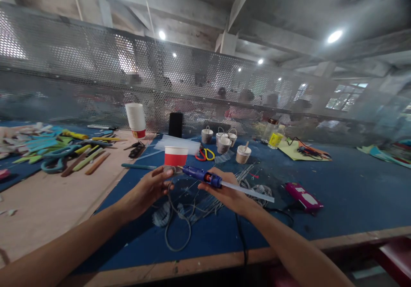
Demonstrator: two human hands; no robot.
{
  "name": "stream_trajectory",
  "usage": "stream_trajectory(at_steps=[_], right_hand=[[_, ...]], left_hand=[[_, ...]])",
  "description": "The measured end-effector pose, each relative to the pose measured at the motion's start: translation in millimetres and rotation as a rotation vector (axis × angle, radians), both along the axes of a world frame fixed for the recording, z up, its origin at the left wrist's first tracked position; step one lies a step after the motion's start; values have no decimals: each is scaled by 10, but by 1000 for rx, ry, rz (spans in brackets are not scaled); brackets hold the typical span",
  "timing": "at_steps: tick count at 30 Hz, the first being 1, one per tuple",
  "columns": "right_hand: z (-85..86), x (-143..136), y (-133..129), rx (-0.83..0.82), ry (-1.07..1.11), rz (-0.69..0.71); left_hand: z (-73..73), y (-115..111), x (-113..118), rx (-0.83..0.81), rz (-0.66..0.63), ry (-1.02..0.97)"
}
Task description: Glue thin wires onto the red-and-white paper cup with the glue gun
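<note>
My right hand (227, 190) is closed around a blue hot glue gun (201, 174), whose clear glue stick (248, 191) juts out of the back. The gun's tip points left and lies close to my left hand (152, 188). Between my left thumb and fingers is the end of a grey cord (173, 170), which appears wound into a small flat piece. The cord's slack hangs down in a loop over the blue table. Just behind these fingertips stands a red and white paper cup (176, 156); whether they touch it I cannot tell.
Several cord-wrapped little buckets (224, 143) and red-yellow scissors (205, 154) stand or lie behind. Loose cords (257, 190) spread right of the gun. A magenta device (303, 197) and a bottle (276, 138) are further right. Left are stacked cups (135, 120), keys (136, 150) and tools.
</note>
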State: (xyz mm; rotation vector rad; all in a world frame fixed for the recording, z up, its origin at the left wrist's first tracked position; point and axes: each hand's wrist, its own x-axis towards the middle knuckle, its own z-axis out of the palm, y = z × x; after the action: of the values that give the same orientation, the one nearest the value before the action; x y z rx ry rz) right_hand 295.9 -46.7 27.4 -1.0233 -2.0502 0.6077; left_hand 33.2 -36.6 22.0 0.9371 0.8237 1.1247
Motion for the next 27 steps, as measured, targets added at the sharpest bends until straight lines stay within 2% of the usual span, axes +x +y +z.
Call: stream_trajectory(at_steps=[6,19,27], right_hand=[[26,-19,-18,38,-41,-18],[-97,-15,17,104,-57,-23],[-58,5,-9,126,-65,19]], left_hand=[[-15,-10,-5,23,-19,17],[-41,19,31,1,44,30],[-50,19,31,24,33,60]])
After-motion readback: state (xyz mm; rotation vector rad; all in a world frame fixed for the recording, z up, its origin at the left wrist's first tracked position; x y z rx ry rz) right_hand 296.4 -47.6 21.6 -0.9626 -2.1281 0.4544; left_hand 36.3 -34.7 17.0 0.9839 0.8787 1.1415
